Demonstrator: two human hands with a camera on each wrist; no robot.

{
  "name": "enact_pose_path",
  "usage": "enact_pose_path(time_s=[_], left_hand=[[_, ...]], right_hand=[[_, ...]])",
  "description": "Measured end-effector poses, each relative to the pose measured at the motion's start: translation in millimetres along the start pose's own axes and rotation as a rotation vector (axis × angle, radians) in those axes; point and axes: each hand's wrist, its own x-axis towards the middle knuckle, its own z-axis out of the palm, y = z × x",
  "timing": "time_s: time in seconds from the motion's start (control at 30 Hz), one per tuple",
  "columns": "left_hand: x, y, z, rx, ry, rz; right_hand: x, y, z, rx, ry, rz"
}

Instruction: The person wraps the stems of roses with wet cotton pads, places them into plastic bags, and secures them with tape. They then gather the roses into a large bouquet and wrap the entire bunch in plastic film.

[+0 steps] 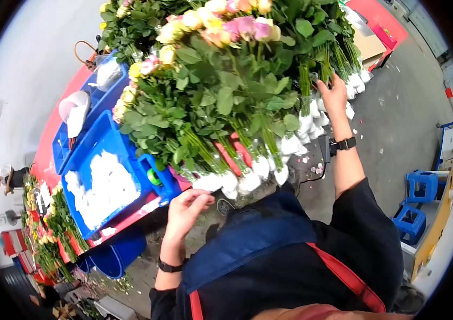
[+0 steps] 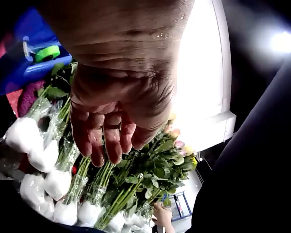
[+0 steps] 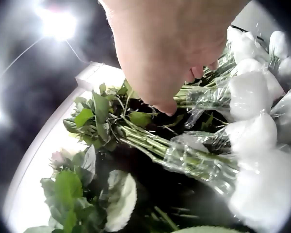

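Note:
Bunches of roses [image 1: 245, 26] with leafy green stems lie across the table, their stem ends wrapped in clear plastic and white padding [image 1: 250, 183]. My left hand [image 1: 186, 213] is held just off the wrapped ends at the near edge, fingers loosely bent, holding nothing. In the left wrist view that hand [image 2: 119, 107] hangs above the stems [image 2: 106, 179]. My right hand [image 1: 334, 98] reaches to the stems of a bunch at the right; in the right wrist view its fingers [image 3: 196, 73] are partly hidden among stems [image 3: 150, 143], and whether they grip any cannot be told.
Left of the roses, a blue bin [image 1: 136, 178] holds white padding, and a blue tray [image 1: 96, 88] stands behind it. More flowers lie at the far left. Blue stools [image 1: 421, 186] stand on the floor at right, and a blue tub [image 1: 110, 260] is below the table.

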Motion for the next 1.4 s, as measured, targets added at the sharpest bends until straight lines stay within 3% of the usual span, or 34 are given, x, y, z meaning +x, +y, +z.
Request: enact_pose_path(time_s=[0.1, 0.2, 0.3, 0.37, 0.47, 0.53, 0.67, 0.83, 1.0, 1.17, 1.3, 1.4], left_hand=[[17.6, -3.3, -13.6, 0.064, -0.021, 0.071], [24.4, -14.1, -21.4, -0.003, 0.113, 0.049], [8.9, -37.7, -29.8, -0.121, 0.31, -0.019], [-9.6, -48.5, -37.1, -0.136, 0.381, -0.076], [-31.1, -62.3, -49.2, -0.091, 0.452, -0.138], [-40.2, -67.8, -54.1, -0.099, 0.508, -0.17], [-49.5, -72.2, -52.0, -0.094, 0.535, -0.214], [-55.0, -72.0, -43.5, -0.079, 0.514, -0.233], [-56.0, -70.1, -31.5, -0.087, 0.484, -0.224], [-67.3, -80.3, -28.1, -0.091, 0.485, -0.222], [-87.6, -93.7, -44.1, -0.093, 0.526, -0.218], [-107.7, -103.2, -84.2, -0.148, 0.618, -0.209]], right_hand=[[-19.3, -32.5, -22.1, 0.127, 0.136, -0.05], [-66.3, -71.5, -41.3, 0.287, -0.059, 0.009], [-109.0, -101.5, -40.5, 0.322, -0.312, -0.196], [-124.4, -117.9, -35.4, 0.181, -0.452, -0.211], [-138.8, -126.2, -11.6, -0.021, -0.428, -0.373], [-145.7, -120.1, 2.7, 0.012, -0.435, -0.297], [-150.3, -116.6, -14.4, 0.364, -0.294, -0.22], [-114.1, -111.2, -57.0, 0.312, -0.216, -0.417], [-56.0, -127.5, -32.5, 0.257, -0.062, -0.561], [-51.1, -150.9, 38.0, 0.135, -0.101, -0.458], [-56.8, -159.9, 50.3, -0.062, -0.091, -0.458], [-53.9, -165.5, 30.2, -0.101, -0.317, -0.371]])
